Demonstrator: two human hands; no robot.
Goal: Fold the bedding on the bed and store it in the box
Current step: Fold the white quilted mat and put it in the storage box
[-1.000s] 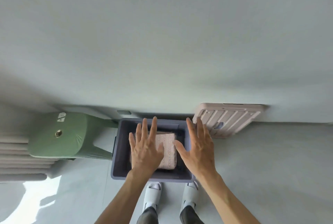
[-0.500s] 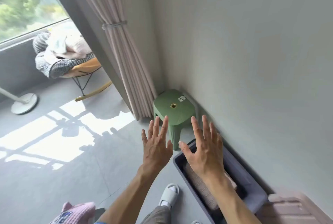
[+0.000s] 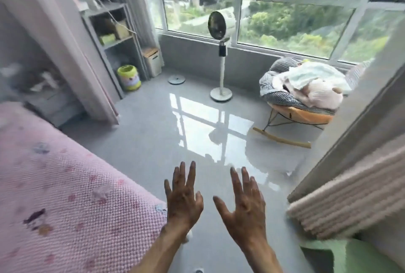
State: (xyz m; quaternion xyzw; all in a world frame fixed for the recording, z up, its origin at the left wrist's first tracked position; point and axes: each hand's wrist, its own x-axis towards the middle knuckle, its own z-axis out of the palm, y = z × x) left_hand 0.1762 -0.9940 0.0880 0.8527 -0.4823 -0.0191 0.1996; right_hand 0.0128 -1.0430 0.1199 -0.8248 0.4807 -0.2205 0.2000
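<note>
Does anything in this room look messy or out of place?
Mostly the rocking chair by the window: loose laundry is heaped on it unfolded. Both hands are empty above the floor.

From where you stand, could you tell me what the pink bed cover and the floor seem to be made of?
The pink bed cover looks like a soft woven or knitted textile, matte, with a bumpy waffle-like grid. The floor looks like polished tile or stone, glossy: it mirrors the window frame.

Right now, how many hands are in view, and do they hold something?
2. The left hand is beside the pink bed; the right hand is over the grey floor. Both are open and empty.
</note>
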